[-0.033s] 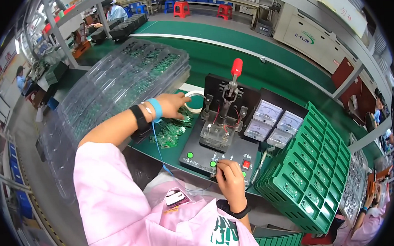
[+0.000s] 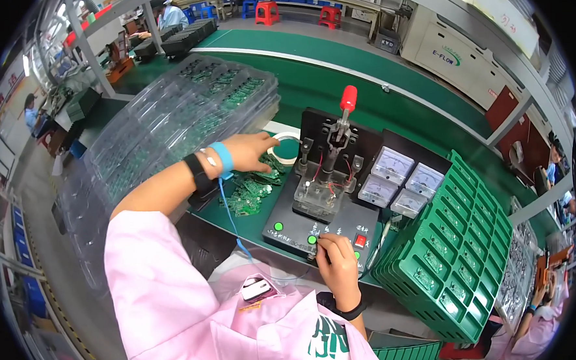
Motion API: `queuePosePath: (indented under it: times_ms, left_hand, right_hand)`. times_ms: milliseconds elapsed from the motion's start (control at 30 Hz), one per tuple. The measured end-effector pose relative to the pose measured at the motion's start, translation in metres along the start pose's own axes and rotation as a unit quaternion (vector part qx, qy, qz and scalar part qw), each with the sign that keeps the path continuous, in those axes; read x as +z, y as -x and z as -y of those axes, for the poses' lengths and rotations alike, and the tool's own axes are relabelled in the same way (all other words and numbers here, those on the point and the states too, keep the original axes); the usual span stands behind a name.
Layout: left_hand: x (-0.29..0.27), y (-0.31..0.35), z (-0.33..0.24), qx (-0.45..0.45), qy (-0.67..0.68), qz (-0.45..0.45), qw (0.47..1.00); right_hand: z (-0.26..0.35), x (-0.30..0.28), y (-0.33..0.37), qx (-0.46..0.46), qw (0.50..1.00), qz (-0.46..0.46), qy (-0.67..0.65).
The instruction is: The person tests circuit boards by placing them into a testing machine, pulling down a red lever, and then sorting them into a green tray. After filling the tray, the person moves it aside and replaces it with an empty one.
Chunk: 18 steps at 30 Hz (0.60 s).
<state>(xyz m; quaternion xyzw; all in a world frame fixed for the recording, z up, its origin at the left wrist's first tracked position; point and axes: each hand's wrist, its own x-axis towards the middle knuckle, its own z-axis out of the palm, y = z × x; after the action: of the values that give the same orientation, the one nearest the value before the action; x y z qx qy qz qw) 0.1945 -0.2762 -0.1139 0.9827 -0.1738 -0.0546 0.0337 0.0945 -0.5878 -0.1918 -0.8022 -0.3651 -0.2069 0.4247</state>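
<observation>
My left hand [image 2: 250, 150] reaches over a loose pile of green circuit boards [image 2: 246, 196], its fingers apart and bent down at the pile's upper end. No board shows lifted in it. My right hand [image 2: 336, 259] is closed, fingers curled and thumb near them, at the front edge of a black test fixture [image 2: 284, 235]. Its fingertips are beside a green button [image 2: 312, 240]; whatever they pinch is hidden. On the fixture, a toggle clamp with a red handle [image 2: 348, 99] stands upright above a clear block [image 2: 316, 201] with red wires.
Clear plastic trays [image 2: 167, 114] of boards are stacked at the left. A white tape roll [image 2: 276, 156] lies beside the fixture. Panel meters [image 2: 391, 165] stand to its right, then stacked green trays [image 2: 460, 236] holding boards. A blue cord [image 2: 231, 215] hangs from my left wrist.
My left hand and forearm have shifted slightly to the left, and the fingers have moved a little off the boards' upper end. My right hand stays at the fixture's edge.
</observation>
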Motion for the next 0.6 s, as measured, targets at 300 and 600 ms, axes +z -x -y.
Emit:
queuePosePath:
  times_ms: [300,600]
  left_hand:
    - [-0.055,0.165,-0.08,-0.069,0.202,-0.113,0.97]
    - [0.027,0.34,-0.073,-0.612,-0.191,-0.464,0.611]
  right_hand:
    - [0.0,-0.004,-0.002,-0.006,1.0,0.011,-0.01]
    - [0.0,-0.006,0.004,0.015,0.999,0.044,-0.007]
